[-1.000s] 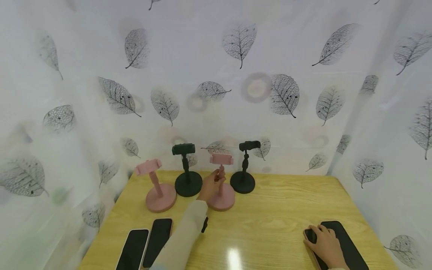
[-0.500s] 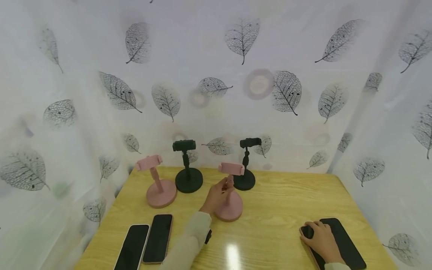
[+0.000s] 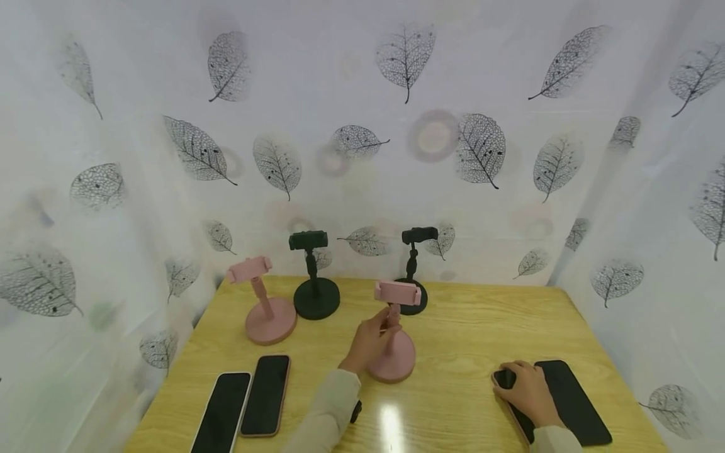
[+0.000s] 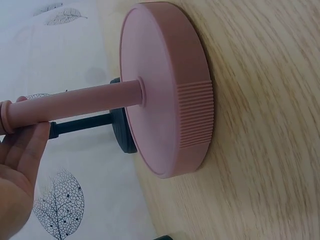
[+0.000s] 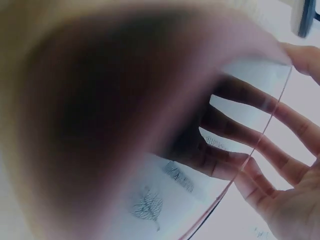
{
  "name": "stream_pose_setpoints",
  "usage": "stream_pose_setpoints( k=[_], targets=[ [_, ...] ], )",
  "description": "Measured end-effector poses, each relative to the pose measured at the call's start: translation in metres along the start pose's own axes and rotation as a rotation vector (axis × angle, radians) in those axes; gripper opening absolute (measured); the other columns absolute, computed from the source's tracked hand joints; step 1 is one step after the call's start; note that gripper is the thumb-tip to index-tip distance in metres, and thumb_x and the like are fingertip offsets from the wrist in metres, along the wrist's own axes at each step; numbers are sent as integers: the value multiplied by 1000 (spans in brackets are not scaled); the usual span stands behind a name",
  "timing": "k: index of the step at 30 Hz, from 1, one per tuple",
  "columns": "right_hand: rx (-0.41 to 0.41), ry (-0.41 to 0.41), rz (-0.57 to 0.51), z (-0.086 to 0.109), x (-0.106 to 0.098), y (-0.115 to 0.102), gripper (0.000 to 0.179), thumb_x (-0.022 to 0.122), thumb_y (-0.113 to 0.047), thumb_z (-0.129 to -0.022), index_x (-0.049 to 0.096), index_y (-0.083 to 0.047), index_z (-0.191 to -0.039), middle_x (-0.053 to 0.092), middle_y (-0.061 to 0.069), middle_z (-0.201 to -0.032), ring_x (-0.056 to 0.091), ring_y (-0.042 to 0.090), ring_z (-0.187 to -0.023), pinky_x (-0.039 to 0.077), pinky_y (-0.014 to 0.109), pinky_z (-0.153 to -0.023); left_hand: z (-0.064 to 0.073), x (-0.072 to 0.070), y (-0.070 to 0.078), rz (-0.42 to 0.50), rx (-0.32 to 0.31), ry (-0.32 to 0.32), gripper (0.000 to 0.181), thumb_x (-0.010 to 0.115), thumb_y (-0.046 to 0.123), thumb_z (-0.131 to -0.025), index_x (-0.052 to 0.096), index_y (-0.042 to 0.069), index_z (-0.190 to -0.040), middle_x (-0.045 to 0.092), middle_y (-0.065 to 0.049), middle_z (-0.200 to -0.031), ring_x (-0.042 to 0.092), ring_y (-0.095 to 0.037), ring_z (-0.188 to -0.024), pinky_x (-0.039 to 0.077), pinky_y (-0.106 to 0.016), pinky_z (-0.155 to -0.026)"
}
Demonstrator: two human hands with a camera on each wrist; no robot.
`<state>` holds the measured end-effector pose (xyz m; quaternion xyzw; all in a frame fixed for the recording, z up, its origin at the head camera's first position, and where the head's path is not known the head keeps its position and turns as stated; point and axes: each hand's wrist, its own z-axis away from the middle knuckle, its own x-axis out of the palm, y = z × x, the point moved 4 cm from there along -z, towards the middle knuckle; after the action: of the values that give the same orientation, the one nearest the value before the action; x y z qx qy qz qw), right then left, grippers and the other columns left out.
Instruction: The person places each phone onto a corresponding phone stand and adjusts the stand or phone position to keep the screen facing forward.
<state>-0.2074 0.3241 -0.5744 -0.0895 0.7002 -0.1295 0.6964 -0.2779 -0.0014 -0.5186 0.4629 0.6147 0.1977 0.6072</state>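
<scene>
Four phone stands are showing on head cam, and I'm seeing the left hand [image 3: 367, 346] holding one: the pink stand [image 3: 402, 353] that is sitting near mid-table, thumb and fingers clamping its stem. Fingers are hiding part of that stem. Its clamp is covering some of the black stand [image 3: 420, 235] behind it. Left wrist cam is cutting the clamp off at the frame edge; I can't tell whether the base is touching the wood. Right hand [image 3: 529, 393] is gripping a pink-edged phone [image 3: 504, 379], thumb along one edge and fingers spread over the far side. Knuckles and sleeve are covering most of that phone, and right wrist cam is blurring it into a dark mass up close. A black phone [image 3: 578, 406] is lying just beside, partly behind the hand; contact I can't make out. The dark green stand [image 3: 316, 301] and second pink stand [image 3: 270, 322] are standing to the left. A white-edged phone [image 3: 223, 409] is running off the bottom of frame next to a rose-edged phone [image 3: 266, 395]. Light wood table [image 3: 476, 340] is reflecting a bright glare spot near the front. Pale curtain [image 3: 317, 82] with leaf prints is hanging around the back and sides.
</scene>
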Motion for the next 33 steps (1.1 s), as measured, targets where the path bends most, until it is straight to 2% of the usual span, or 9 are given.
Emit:
stream_pose_setpoints(
  k=[6,11,15,18,20,23,28,31,33],
  targets=[
    [-49,42,-8,-22,2,-18,51,81,-30,-68,67,1,-106,62,28,-106,54,46,-93,41,59,-82,-1,0,3,-28,28,32,34,54,30,-95,55,11,-123,70,-10,-106,68,-22,-97,55,-32,-82],
    [-44,27,1,-23,1,-17,57,80,-33,-70,64,2,-111,59,30,-110,52,48,-95,43,59,-79,-2,3,9,8,24,7,36,53,31,-95,54,11,-125,69,-10,-107,68,-23,-99,54,-32,-84],
    [-76,-89,-2,-13,2,-16,73,78,-39,-72,53,2,-127,47,36,-126,48,56,-103,44,62,-78,-1,-6,13,104,-24,-15,60,62,25,-91,33,30,-142,57,-6,-129,59,-22,-115,50,-36,-94],
    [-101,-147,-32,-7,3,-17,82,77,-43,-72,46,2,-134,38,39,-134,43,62,-108,44,65,-77,-4,-26,27,210,46,62,88,73,16,-82,16,37,-147,43,-4,-143,49,-25,-126,44,-44,-101],
    [-111,-149,-50,-5,3,-17,84,77,-45,-72,46,3,-134,37,40,-134,41,64,-109,42,67,-78,-7,-37,42,283,125,115,90,76,12,-78,20,30,-146,42,-5,-144,47,-27,-127,41,-48,-102],
    [-109,-115,-37,-5,5,-11,84,76,-48,-71,47,1,-133,38,39,-133,43,62,-107,43,66,-76,-13,-36,54,393,146,136,86,75,14,-80,23,25,-147,48,-9,-137,53,-24,-120,44,-47,-99],
    [-99,-107,-44,-4,6,-10,80,77,-40,-73,47,1,-134,35,39,-136,43,61,-108,43,66,-76,-11,-14,54,500,36,89,67,66,14,-87,29,16,-143,58,-15,-106,55,-13,-89,47,-25,-78],
    [-98,-125,-50,-2,6,-14,80,77,-39,-74,45,0,-136,34,38,-137,43,60,-108,44,65,-75,-5,-7,56,518,-2,59,45,59,12,-92,38,6,-131,52,-8,-83,47,-11,-75,39,-18,-69],
    [-93,-133,-52,-2,7,-15,80,76,-39,-74,44,0,-136,33,38,-138,43,59,-108,44,64,-75,-3,-4,58,530,2,49,33,57,12,-93,41,2,-121,48,-2,-79,45,-7,-72,37,-17,-67]
  ],
)
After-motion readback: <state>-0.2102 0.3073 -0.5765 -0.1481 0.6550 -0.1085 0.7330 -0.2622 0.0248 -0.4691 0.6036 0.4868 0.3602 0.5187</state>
